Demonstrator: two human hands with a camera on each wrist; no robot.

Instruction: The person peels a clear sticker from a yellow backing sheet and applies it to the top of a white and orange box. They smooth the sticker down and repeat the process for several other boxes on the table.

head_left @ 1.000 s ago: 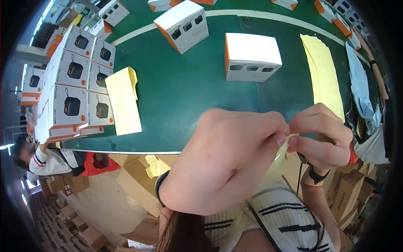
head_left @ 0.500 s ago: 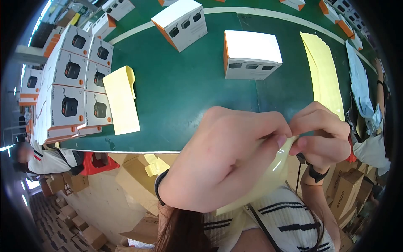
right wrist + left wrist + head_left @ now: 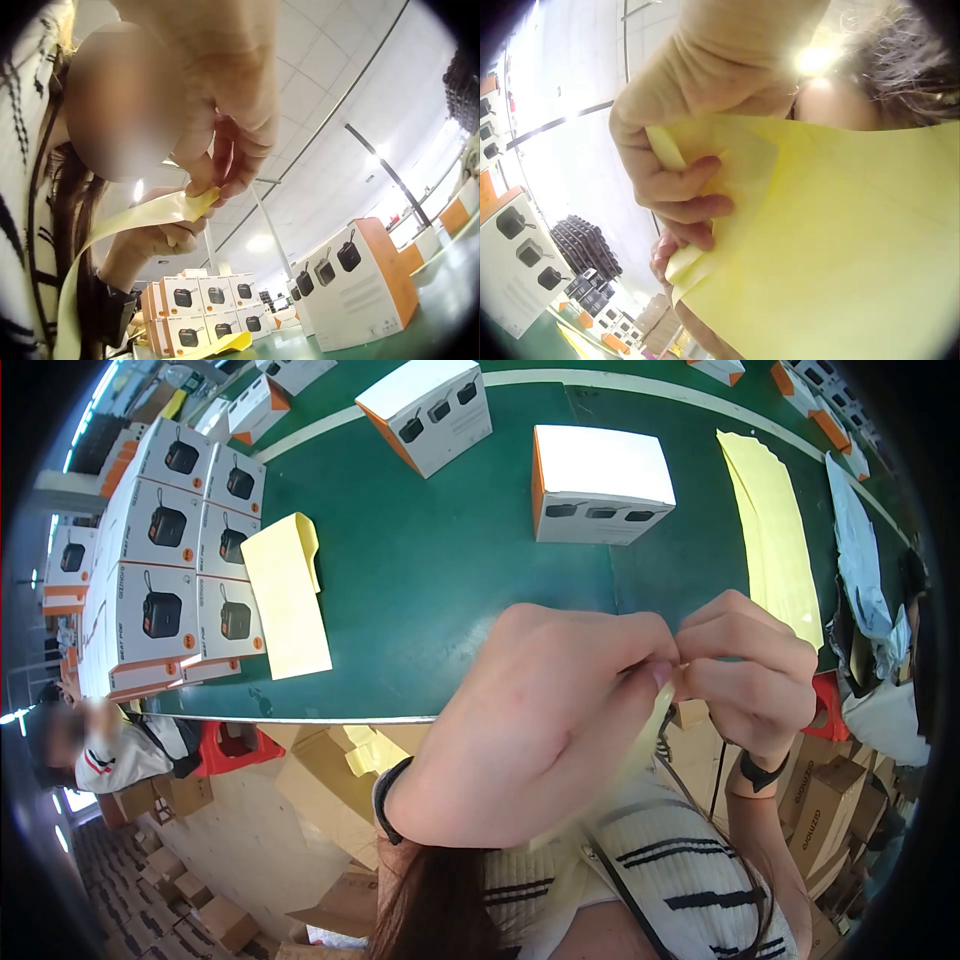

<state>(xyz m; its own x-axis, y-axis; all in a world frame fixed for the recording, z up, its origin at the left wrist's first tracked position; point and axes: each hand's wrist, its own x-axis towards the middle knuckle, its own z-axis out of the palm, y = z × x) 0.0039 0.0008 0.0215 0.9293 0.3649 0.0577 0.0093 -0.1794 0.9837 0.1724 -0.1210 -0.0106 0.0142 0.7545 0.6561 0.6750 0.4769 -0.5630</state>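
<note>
My left hand [image 3: 540, 730] grips the edge of a thin, glossy yellow sheet [image 3: 847, 232] with curled fingers. In the left wrist view the sheet spreads out broadly to the right of the fingers. My right hand [image 3: 750, 675] pinches a folded corner of it between thumb and fingertips, close against the left hand's fingertips. Seen from the right wrist, the sheet is a narrow pale strip [image 3: 131, 219] curving down towards my body. Both hands are raised in front of the green table [image 3: 430, 590]. In the head view the left hand hides most of the sheet.
Stacked white speaker boxes [image 3: 155, 600] stand at the table's left, beside a folded yellow sheet [image 3: 285, 600]. Two more boxes, one upright [image 3: 435, 420] and one nearer [image 3: 600, 485], are ahead. Long yellow sheets [image 3: 770, 540] and pale blue plastic [image 3: 860, 560] lie right. Cartons [image 3: 830, 815] sit below.
The sheet's shiny face opened out below the fingers half a second ago and now looks narrow again. Both hands have risen slightly, the right edging left, and keep their pinch.
</note>
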